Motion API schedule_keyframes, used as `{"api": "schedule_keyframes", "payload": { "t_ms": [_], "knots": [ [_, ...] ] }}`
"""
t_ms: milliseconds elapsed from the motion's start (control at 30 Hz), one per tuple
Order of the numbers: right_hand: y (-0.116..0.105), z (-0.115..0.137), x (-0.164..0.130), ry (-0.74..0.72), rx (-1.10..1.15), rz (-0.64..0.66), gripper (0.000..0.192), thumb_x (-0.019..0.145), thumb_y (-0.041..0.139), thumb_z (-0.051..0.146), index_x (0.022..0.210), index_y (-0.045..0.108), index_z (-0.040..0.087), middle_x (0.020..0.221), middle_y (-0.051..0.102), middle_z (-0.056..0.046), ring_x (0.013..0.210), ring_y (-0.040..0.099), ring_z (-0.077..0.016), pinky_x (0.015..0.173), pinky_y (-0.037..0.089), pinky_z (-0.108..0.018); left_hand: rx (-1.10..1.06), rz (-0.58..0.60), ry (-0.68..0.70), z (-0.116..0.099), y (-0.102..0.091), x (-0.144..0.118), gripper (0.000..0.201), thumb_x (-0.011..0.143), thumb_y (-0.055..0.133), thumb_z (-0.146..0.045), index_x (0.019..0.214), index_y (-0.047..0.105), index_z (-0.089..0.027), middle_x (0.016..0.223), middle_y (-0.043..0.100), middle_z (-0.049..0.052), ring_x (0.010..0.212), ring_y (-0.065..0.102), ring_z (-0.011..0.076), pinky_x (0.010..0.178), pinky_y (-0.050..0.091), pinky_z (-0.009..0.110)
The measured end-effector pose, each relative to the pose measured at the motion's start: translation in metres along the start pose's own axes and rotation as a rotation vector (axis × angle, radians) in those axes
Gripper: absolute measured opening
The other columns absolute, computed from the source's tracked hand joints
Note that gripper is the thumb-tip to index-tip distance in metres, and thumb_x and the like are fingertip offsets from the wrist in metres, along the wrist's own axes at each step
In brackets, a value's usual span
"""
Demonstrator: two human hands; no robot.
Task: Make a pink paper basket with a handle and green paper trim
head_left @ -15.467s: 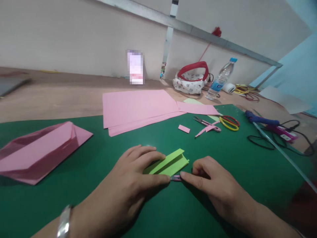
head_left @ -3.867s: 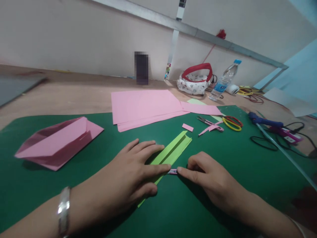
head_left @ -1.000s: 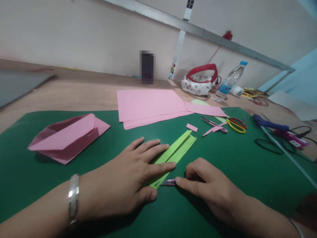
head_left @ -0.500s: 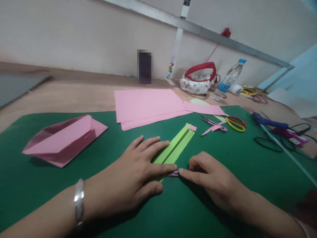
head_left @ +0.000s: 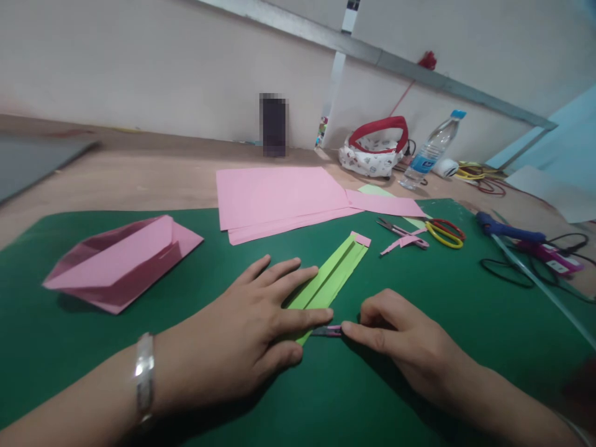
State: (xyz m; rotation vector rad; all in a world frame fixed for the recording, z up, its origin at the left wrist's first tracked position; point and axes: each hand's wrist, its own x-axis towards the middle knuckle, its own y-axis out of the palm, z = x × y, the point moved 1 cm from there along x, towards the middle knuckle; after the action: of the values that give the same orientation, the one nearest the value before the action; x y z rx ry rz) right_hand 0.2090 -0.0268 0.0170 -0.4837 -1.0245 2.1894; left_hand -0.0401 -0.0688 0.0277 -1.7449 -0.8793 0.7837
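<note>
My left hand (head_left: 242, 335) lies flat with fingers spread on the near end of a long folded light-green paper strip (head_left: 333, 276), pinning it to the green cutting mat (head_left: 419, 298). My right hand (head_left: 400, 338) is closed around a small pink-handled cutter (head_left: 327, 331), whose tip meets the strip's near right edge just beyond my left forefinger. The strip's far end touches a small pink paper scrap (head_left: 361, 239).
A folded pink paper shape (head_left: 123, 261) lies on the mat at the left. Pink sheets (head_left: 279, 198) lie at the mat's back edge. Scissors (head_left: 440, 231), pink offcuts (head_left: 403, 242), a glue gun with cord (head_left: 512, 233), a water bottle (head_left: 431, 151) and a red-rimmed bag (head_left: 375, 152) sit right.
Over the last second the cutter slid back and forth along the strip's near edge. The strip's far end shifted onto the small pink scrap. Earlier the strip was shorter and wider.
</note>
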Motion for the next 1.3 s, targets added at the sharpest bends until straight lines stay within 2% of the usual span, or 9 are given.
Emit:
{"api": "schedule_keyframes", "payload": {
  "t_ms": [133,233,433,600,933,1067,1300],
  "knots": [
    [-0.001,0.000,0.000,-0.054,-0.033,0.000,0.022,0.095,0.050,0.042,0.107,0.064,0.032,0.089,0.059,-0.003,0.081,0.054,-0.0199,0.072,0.046,-0.033,0.002,-0.014,0.006,0.002,0.001,-0.001,0.051,0.091,0.053,-0.043,0.136,0.035,-0.058,0.158,0.028,-0.003,0.144,0.020,0.0359,0.107,0.020,0.072],
    [-0.003,-0.002,-0.001,-0.052,-0.046,-0.015,0.020,0.096,0.048,0.039,0.105,0.064,0.030,0.089,0.058,-0.003,0.082,0.054,-0.0199,0.074,0.046,-0.034,-0.010,-0.018,0.008,0.002,0.002,-0.002,0.050,0.092,0.052,-0.042,0.135,0.035,-0.059,0.158,0.029,-0.002,0.144,0.021,0.0355,0.107,0.021,0.072],
    [-0.001,-0.004,-0.003,0.037,0.008,0.000,0.023,0.093,0.052,0.047,0.098,0.064,0.028,0.086,0.058,-0.002,0.074,0.052,-0.0177,0.062,0.044,-0.029,-0.003,0.015,-0.011,0.001,0.001,-0.001,0.048,0.092,0.051,-0.041,0.135,0.038,-0.057,0.158,0.027,-0.001,0.144,0.018,0.0352,0.108,0.019,0.072],
    [0.004,0.004,0.002,0.004,0.029,0.003,0.029,0.091,0.054,0.051,0.094,0.064,0.024,0.082,0.057,-0.001,0.068,0.050,-0.0155,0.056,0.041,-0.027,-0.012,0.012,-0.012,0.001,0.002,-0.001,0.048,0.091,0.053,-0.042,0.134,0.039,-0.058,0.158,0.028,-0.002,0.145,0.018,0.0349,0.109,0.018,0.071],
    [0.002,-0.001,0.000,-0.036,0.005,-0.006,0.023,0.092,0.053,0.045,0.098,0.066,0.027,0.082,0.058,-0.001,0.068,0.051,-0.0165,0.056,0.042,-0.028,-0.032,0.000,-0.008,0.002,0.002,-0.001,0.047,0.091,0.052,-0.042,0.134,0.040,-0.057,0.158,0.028,-0.003,0.144,0.020,0.0360,0.108,0.018,0.072],
    [0.006,0.003,0.002,-0.062,-0.010,-0.008,0.022,0.093,0.053,0.046,0.093,0.064,0.027,0.082,0.057,-0.001,0.068,0.051,-0.0154,0.057,0.041,-0.027,-0.024,0.011,-0.010,0.001,0.002,-0.002,0.046,0.091,0.052,-0.042,0.134,0.041,-0.057,0.158,0.029,-0.003,0.144,0.019,0.0353,0.109,0.018,0.071],
    [0.005,0.004,0.001,-0.031,0.008,0.018,0.023,0.092,0.054,0.047,0.094,0.062,0.025,0.082,0.057,-0.001,0.070,0.051,-0.0163,0.058,0.042,-0.027,-0.027,0.012,-0.008,0.001,0.001,-0.002,0.048,0.091,0.051,-0.042,0.135,0.039,-0.057,0.158,0.027,-0.003,0.145,0.018,0.0352,0.108,0.018,0.071]
  ]
}}
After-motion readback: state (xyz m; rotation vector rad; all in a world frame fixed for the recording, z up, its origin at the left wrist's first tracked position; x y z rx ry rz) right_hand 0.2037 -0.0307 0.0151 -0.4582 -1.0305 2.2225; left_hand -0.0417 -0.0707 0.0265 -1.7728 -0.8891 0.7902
